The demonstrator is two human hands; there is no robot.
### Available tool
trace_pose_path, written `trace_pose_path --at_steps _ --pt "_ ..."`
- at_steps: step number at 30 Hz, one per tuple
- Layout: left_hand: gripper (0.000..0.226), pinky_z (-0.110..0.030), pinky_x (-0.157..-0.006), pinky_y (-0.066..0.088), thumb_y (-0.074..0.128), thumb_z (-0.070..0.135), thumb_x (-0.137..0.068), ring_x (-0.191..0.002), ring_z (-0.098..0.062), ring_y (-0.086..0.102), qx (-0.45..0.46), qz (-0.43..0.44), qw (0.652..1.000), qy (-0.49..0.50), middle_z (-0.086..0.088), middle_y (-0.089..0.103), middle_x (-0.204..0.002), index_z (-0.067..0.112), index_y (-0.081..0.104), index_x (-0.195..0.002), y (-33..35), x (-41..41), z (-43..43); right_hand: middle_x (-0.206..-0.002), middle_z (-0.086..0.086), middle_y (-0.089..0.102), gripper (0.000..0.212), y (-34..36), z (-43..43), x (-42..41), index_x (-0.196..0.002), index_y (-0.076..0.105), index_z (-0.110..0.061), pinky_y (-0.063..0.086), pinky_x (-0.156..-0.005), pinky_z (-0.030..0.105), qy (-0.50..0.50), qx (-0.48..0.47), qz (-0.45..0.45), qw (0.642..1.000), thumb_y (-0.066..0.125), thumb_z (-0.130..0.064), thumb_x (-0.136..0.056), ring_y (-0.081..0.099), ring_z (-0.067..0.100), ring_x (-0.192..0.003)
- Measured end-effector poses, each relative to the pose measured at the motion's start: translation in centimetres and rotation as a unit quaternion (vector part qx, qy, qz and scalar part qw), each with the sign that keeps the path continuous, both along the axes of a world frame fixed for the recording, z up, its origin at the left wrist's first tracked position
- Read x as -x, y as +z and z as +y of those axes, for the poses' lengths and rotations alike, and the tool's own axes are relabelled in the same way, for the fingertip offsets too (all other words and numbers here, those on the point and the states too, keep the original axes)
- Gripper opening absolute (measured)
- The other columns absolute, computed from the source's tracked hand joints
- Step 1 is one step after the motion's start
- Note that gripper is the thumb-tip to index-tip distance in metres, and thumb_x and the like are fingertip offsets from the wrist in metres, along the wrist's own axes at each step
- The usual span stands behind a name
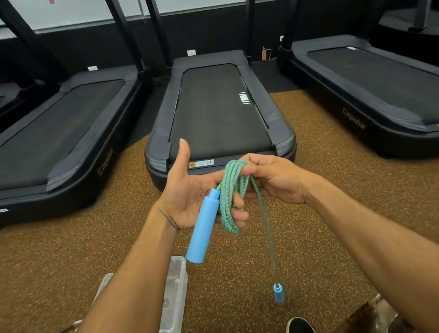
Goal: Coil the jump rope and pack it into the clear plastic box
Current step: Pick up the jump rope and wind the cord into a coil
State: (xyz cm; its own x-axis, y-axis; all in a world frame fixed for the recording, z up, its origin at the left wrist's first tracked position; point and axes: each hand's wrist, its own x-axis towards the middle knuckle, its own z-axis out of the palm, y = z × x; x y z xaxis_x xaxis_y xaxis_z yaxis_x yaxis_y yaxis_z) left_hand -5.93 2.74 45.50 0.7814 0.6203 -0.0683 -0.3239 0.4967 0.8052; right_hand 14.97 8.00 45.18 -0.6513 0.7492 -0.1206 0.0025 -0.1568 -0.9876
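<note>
A blue-green braided jump rope [229,195] is looped several times around the fingers of my left hand [188,194], palm up, thumb raised. One light blue handle [204,226] lies across that palm and points down-left. My right hand [273,177] pinches the top of the loops. A single strand hangs from there, and the second blue handle [278,293] dangles just above the floor. The clear plastic box [176,293] lies on the floor below my left forearm, which hides part of it.
I stand on speckled brown rubber flooring [327,222]. Three black treadmills face me: left [56,145], centre [218,112], right [383,89]. My two black shoes [302,331] show at the bottom edge.
</note>
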Motion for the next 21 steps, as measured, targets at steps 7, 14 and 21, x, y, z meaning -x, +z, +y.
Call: trace_pose_path --at_steps 7,14,21 --pt "0.131 -0.062 -0.104 0.033 0.023 0.101 -0.062 -0.095 -0.046 0.066 -0.003 -0.018 0.999 0.039 -0.027 0.068 -0.102 0.008 0.030 -0.154 0.4 0.5 0.2 -0.092 0.000 0.076 0.021 -0.4 -0.3 -0.2 -0.105 0.066 -0.024 0.051 -0.089 0.040 -0.009 -0.003 -0.006 1.000 0.047 -0.033 -0.101 0.071 0.017 -0.082" --pt "0.131 -0.062 -0.102 0.038 0.015 0.102 -0.062 -0.098 -0.043 0.067 -0.022 -0.030 0.997 0.063 -0.023 0.068 -0.102 0.009 0.034 -0.153 0.7 1.1 0.6 -0.095 -0.003 0.075 0.023 -0.8 -0.8 0.1 -0.097 0.063 -0.022 0.050 -0.089 0.038 0.005 -0.005 -0.037 0.999 0.045 -0.035 -0.103 0.072 0.014 -0.087" --pt "0.128 -0.058 -0.098 0.044 0.020 0.100 -0.063 -0.096 -0.041 0.067 -0.026 -0.033 0.993 0.111 -0.022 0.068 -0.102 0.008 0.038 -0.151 1.0 1.9 0.7 -0.101 0.007 0.076 0.023 -1.1 -1.1 0.2 -0.091 0.065 -0.024 0.051 -0.089 0.039 0.004 0.031 -0.030 0.999 0.048 -0.036 -0.101 0.072 0.027 -0.096"
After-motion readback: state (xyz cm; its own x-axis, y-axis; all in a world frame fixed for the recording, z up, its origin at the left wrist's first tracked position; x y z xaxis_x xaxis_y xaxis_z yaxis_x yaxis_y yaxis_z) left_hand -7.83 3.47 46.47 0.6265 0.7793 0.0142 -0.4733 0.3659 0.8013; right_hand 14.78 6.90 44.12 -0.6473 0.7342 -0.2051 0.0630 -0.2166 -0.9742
